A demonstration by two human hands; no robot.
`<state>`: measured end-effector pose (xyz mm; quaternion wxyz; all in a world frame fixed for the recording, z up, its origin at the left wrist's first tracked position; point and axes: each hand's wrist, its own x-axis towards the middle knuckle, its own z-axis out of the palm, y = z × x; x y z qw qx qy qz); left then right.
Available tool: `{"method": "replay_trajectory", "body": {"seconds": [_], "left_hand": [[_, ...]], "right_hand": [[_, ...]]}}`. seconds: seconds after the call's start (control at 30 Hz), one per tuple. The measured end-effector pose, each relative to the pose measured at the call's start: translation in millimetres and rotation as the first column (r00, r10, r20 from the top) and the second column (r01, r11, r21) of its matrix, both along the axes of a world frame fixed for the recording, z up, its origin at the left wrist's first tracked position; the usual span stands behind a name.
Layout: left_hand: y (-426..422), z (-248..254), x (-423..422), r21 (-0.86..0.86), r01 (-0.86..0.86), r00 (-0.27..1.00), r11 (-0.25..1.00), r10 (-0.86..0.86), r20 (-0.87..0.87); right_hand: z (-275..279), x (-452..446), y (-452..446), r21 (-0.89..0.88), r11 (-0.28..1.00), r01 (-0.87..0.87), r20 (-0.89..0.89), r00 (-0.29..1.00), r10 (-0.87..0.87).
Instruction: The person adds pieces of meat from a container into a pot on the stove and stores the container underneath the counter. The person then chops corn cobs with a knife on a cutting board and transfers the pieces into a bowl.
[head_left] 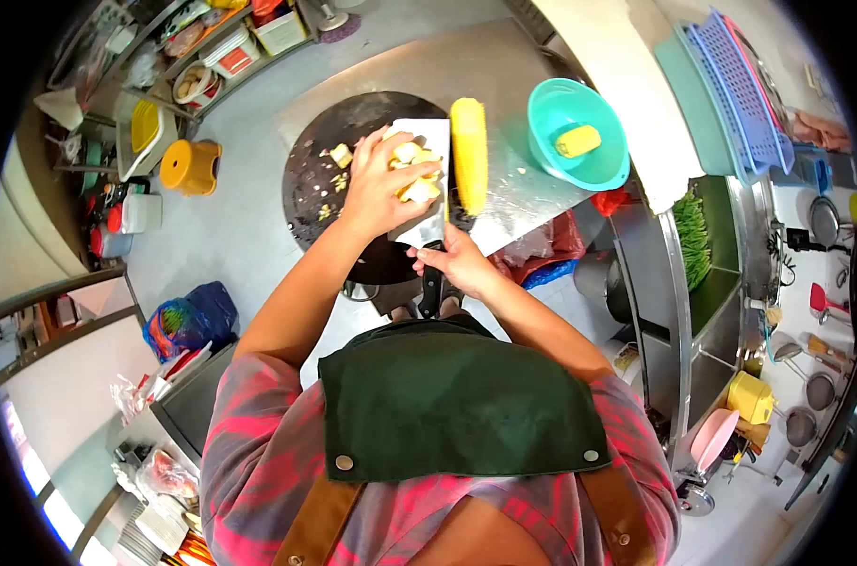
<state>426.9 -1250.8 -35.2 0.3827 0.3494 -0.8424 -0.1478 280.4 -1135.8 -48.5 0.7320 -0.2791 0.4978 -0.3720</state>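
Observation:
My right hand [461, 264] grips the black handle of a cleaver [433, 137], near where it meets the wide, flat blade. Several cut corn pieces [417, 191] lie on the blade, and my left hand [379, 189] is cupped over them with its fingers curled against them. Under the cleaver is a round dark chopping board [306, 179]. On it rest a loose corn chunk [341, 156] and small yellow scraps. A whole peeled corn cob [469, 156] lies just right of the blade. Farther right, a turquoise bowl [546, 104] holds one corn piece [577, 141].
The board sits on a metal table [504, 57]. A yellow stool [191, 168] stands on the floor at left, near shelves of containers. Red and blue bags [556, 250] lie below the table's right edge. A metal sink unit [716, 302] with green vegetables [692, 241] is at right.

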Motion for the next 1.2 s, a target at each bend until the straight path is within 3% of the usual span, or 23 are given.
{"method": "replay_trajectory", "body": {"seconds": [0.07, 0.2, 0.3, 0.37, 0.43, 0.5, 0.6, 0.67, 0.7, 0.73, 0.77, 0.83, 0.87, 0.9, 0.97, 1.03, 1.1, 1.2], "left_hand": [[-11.0, 20.0, -45.9, -0.036, 0.09, 0.995, 0.995, -0.091, -0.028], [-31.0, 31.1, -157.8, -0.02, 0.21, 0.961, 0.977, -0.21, -0.179], [-45.4, 15.1, -230.7, 0.141, 0.263, 0.928, 0.955, -0.21, -0.306], [-55.6, -6.3, -270.6, 0.337, 0.18, 0.954, 0.924, -0.081, -0.288], [-57.0, -22.7, -288.2, 0.476, 0.091, 0.971, 0.874, 0.028, -0.237], [-59.5, -31.6, -290.3, 0.556, 0.0, 0.978, 0.831, 0.116, -0.174], [-35.5, 15.6, -235.7, 0.329, -0.052, 0.99, 0.943, 0.092, -0.109], [-12.7, 8.6, -179.2, 0.068, -0.216, 0.976, 0.974, 0.217, -0.005], [-4.3, -27.2, -152.5, 0.076, -0.357, 0.932, 0.931, 0.36, -0.041], [20.4, -10.8, -133.0, 0.123, -0.477, 0.875, 0.87, 0.457, 0.158], [35.9, -28.4, -113.4, 0.134, -0.586, 0.796, 0.799, 0.536, 0.282], [54.2, -24.3, -101.5, 0.234, -0.648, 0.747, 0.725, 0.544, 0.383], [53.9, -21.1, -97.5, 0.256, -0.644, 0.747, 0.721, 0.522, 0.411], [51.1, -14.2, -97.8, 0.232, -0.654, 0.731, 0.72, 0.523, 0.438], [40.5, -12.3, -91.1, 0.35, -0.654, 0.734, 0.671, 0.451, 0.509], [33.2, -11.1, -85.1, 0.408, -0.666, 0.737, 0.624, 0.466, 0.49], [32.1, -11.8, -71.9, 0.492, -0.657, 0.753, 0.571, 0.481, 0.449], [41.3, -16.1, -48.1, 0.798, -0.503, 0.768, 0.332, 0.595, 0.236]], "right_hand": [[17.8, -38.0, 1.1, -0.096, 0.994, 0.049, -0.004, 0.999, -0.05], [39.9, -121.2, -0.2, -0.111, 0.959, 0.263, -0.041, 0.962, -0.268], [68.4, -173.6, -12.0, -0.119, 0.932, 0.341, -0.145, 0.923, -0.356], [77.5, -200.7, -21.8, -0.123, 0.934, 0.336, -0.287, 0.888, -0.358], [68.1, -227.2, -28.9, -0.227, 0.953, 0.202, -0.552, 0.779, -0.297], [81.1, -242.2, -24.8, -0.3, 0.952, 0.061, -0.779, 0.561, -0.281], [61.0, -271.2, -18.9, -0.363, 0.921, -0.142, -0.919, 0.216, -0.329], [63.9, -277.4, -17.2, -0.434, 0.885, -0.166, -0.892, 0.217, -0.397], [65.0, -280.0, -18.7, -0.47, 0.864, -0.18, -0.876, 0.219, -0.431], [56.3, -287.0, -22.4, -0.462, 0.854, -0.242, -0.885, 0.19, -0.425], [55.6, -292.0, -26.4, -0.374, 0.889, -0.265, -0.925, 0.172, -0.338], [71.9, -286.3, -33.8, -0.212, 0.944, -0.252, -0.975, 0.122, -0.186], [55.9, -288.6, -37.4, -0.347, 0.888, -0.301, -0.937, 0.089, -0.336], [61.6, -287.0, -42.6, -0.31, 0.891, -0.332, -0.949, 0.061, -0.308], [63.7, -288.6, -53.8, -0.214, 0.929, -0.302, -0.977, 0.075, -0.201], [65.2, -281.5, -57.9, -0.353, 0.891, -0.285, -0.936, 0.124, -0.331], [67.7, -264.8, -56.5, -0.539, 0.793, -0.285, -0.837, 0.291, -0.464], [79.3, -209.5, -47.7, -0.418, 0.854, -0.309, -0.84, 0.489, -0.235]]}}
